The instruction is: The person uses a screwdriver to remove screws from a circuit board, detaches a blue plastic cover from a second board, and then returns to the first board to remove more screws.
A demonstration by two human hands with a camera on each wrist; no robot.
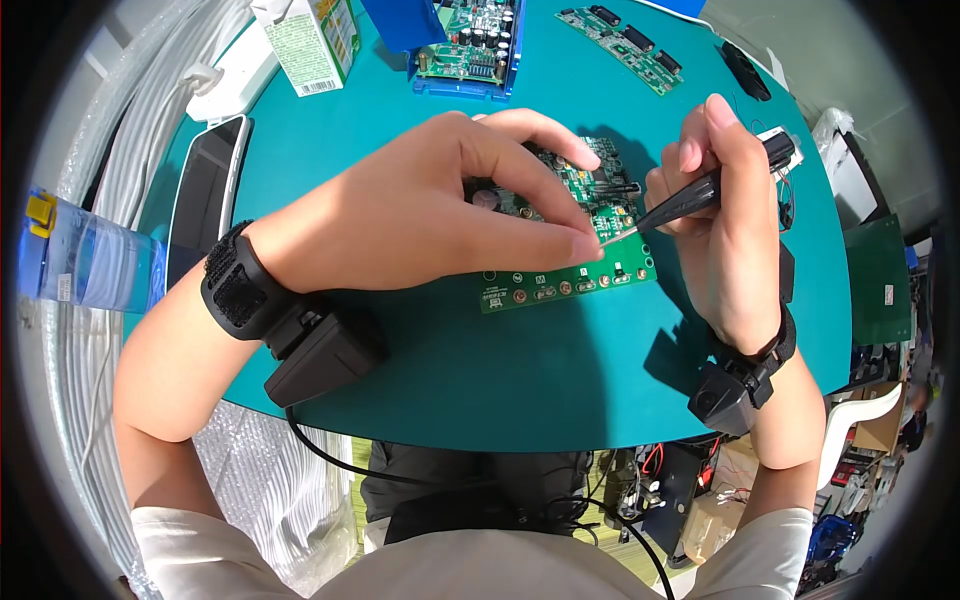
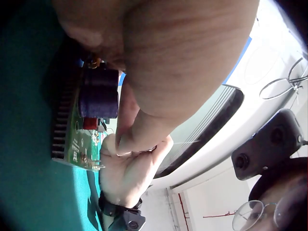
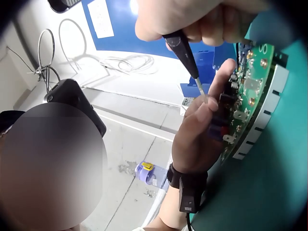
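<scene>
My right hand (image 1: 725,220) grips the black handle of a screwdriver (image 1: 690,198), whose thin metal shaft slants down to the left. At its tip, the thumb and index finger of my left hand (image 1: 430,195) pinch together. Whether a small part sits between them too, I cannot tell. Both hands are over a green circuit board (image 1: 530,298), partly hidden by the left hand. Large purple cylindrical capacitors (image 2: 98,101) stand on the board, beside a finned heat sink (image 2: 62,115). Copper-coloured screw points and metal tabs (image 3: 240,114) line one edge.
At the back stands a blue open housing (image 1: 465,92) with electronics inside, near a milk-type carton (image 1: 310,50). Another circuit board (image 1: 620,48) lies at back right. A phone (image 1: 210,180) and a white power strip (image 1: 235,88) lie left on the green table (image 1: 480,380).
</scene>
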